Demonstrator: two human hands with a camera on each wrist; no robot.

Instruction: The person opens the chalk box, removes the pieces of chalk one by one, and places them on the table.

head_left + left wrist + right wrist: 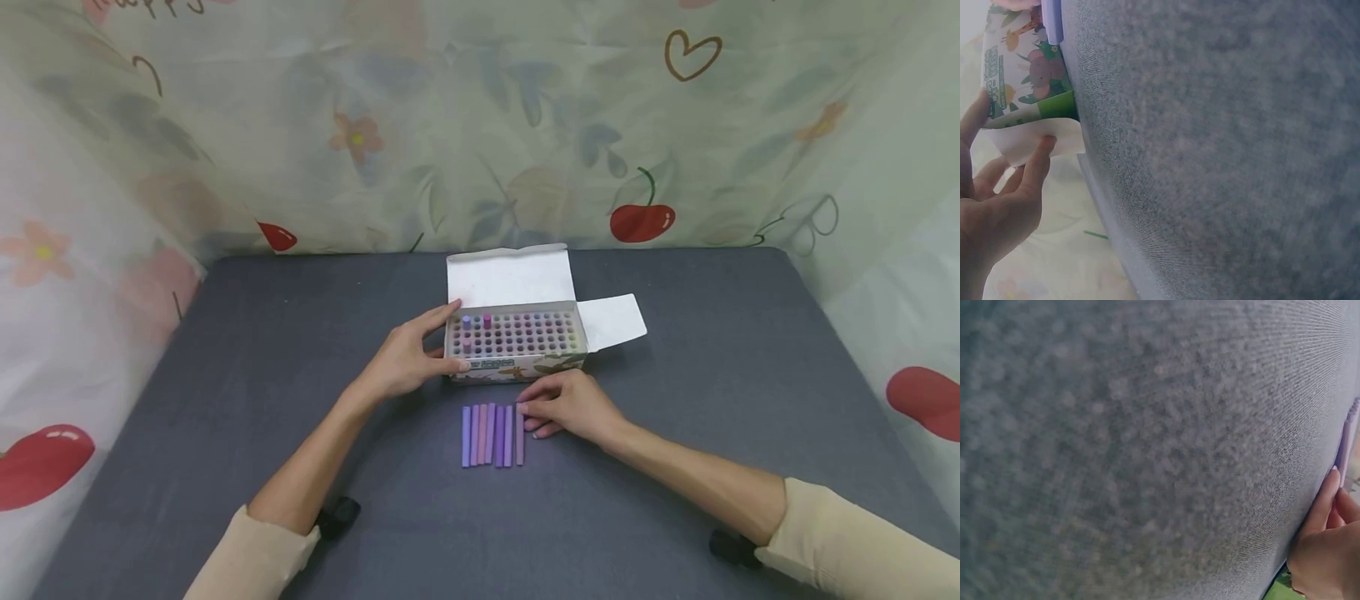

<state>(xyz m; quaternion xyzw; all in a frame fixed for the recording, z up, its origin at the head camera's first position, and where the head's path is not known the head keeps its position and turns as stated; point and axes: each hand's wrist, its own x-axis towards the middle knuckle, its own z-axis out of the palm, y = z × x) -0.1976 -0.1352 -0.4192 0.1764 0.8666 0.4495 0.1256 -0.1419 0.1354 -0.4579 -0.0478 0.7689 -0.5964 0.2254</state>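
Note:
An opened cardboard box (517,367) with a grid of holes stands near the table's far side. Three chalk sticks stand in its holes: a lilac one (467,322), a magenta one (487,322) and a pink one (467,346). My left hand (405,354) holds the box's left end, thumb at the front corner, and in the left wrist view a fingertip presses a white end flap (1025,142). Before the box lies a row of several purple and pink chalk sticks (482,437). At its right end my right hand (573,408) pinches the top of a mauve chalk stick (520,442).
The box's lid (510,279) is folded back, and a side flap (611,323) sticks out to the right. Dark grey cloth covers the table (637,533). A printed curtain (465,125) hangs behind the far edge.

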